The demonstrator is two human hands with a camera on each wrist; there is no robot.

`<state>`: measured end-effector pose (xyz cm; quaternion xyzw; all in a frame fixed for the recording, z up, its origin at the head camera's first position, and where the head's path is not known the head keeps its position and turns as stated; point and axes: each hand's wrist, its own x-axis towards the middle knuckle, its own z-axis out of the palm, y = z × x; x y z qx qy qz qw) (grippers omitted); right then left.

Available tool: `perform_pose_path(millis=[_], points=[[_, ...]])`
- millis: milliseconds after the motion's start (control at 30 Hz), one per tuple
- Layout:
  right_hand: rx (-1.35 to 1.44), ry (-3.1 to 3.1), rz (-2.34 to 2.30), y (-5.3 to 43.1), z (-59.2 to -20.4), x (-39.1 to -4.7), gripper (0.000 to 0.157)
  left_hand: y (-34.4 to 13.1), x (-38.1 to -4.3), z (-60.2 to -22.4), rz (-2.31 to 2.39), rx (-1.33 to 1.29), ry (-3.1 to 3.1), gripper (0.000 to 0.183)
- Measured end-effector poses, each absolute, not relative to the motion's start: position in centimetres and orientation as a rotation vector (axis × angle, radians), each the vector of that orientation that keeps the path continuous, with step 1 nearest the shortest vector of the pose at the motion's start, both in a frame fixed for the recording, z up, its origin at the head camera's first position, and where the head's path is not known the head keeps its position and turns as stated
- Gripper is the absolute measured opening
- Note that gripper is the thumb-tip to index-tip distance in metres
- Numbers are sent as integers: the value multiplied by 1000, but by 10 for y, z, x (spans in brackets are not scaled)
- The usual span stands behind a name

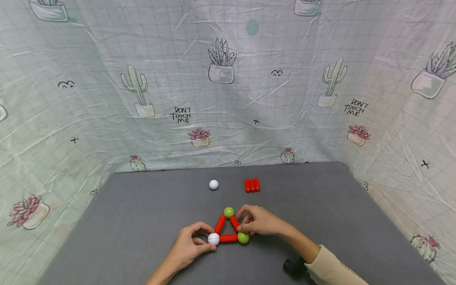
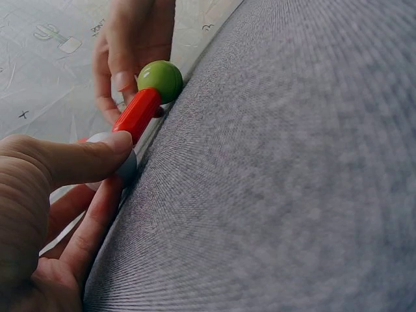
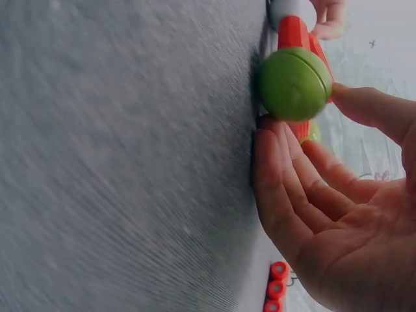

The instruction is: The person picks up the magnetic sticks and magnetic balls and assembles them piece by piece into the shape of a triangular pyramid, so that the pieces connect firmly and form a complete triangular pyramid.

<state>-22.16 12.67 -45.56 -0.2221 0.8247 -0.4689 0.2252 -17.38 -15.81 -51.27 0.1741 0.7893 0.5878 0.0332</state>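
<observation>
A triangle of red rods and balls lies on the grey table. Its corners are a white ball [image 1: 213,239], a near green ball [image 1: 244,238] and a far green ball [image 1: 229,212]. A front red rod [image 1: 228,238] joins the white ball to the near green one; a left red rod [image 1: 220,224] and a right red rod [image 1: 234,223] run to the far ball. My left hand [image 1: 190,243] holds the white ball between thumb and fingers. With thumb and fingertips, my right hand [image 3: 344,188] grips the near green ball [image 3: 294,84], beside the right rod's end.
A loose white ball [image 1: 213,185] sits farther back on the table [image 1: 160,198]. To its right, 3 red rods [image 1: 252,185] lie side by side. A black object [image 1: 294,268] is partly hidden by the right sleeve [image 1: 331,265]. A patterned cloth [image 1: 228,99] hangs behind the table.
</observation>
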Motion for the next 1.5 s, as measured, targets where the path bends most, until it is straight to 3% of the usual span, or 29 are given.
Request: perform_pose_path(millis=[1500], points=[[-547, 2221, -1468, 124, -470, -220, 37, -158, -174, -510, 1775, 515, 2418, 38]])
